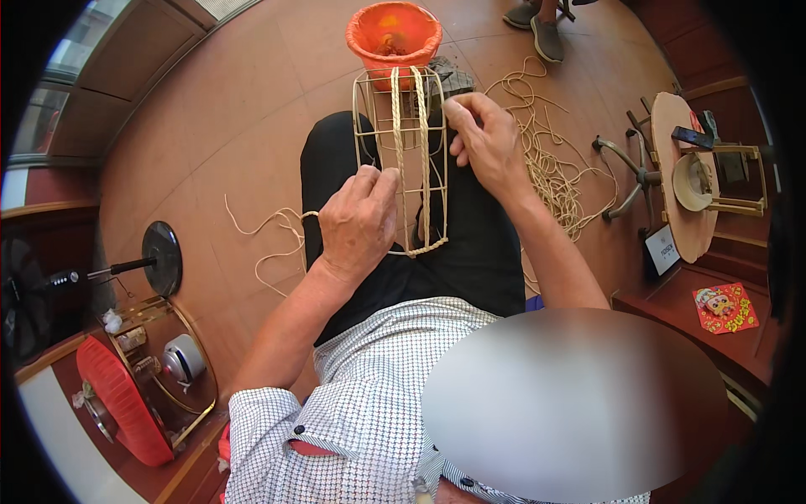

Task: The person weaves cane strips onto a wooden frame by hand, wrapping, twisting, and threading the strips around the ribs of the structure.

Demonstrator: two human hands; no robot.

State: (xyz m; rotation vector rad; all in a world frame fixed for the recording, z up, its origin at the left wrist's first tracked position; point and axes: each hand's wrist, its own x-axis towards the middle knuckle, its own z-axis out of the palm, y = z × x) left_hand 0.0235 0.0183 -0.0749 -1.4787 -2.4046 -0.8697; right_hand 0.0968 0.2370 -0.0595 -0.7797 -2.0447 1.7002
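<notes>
A long metal wire frame (403, 132) rests over my thighs, with pale twisted cord (424, 193) strung lengthwise in strands from its far end to its near end. My left hand (358, 220) is closed at the frame's left side, its fingertips at what looks like a thin piece I cannot make out. My right hand (485, 147) is at the frame's upper right edge with fingers curled; what they hold, if anything, is hidden.
A red bucket (393, 34) stands beyond the frame. Loose rope (562, 193) lies in a heap at right, near a wheeled chair base (621, 181) and round board (684, 235). A person's shoe (546, 42) is at top. A red fan heater (117, 403) stands lower left.
</notes>
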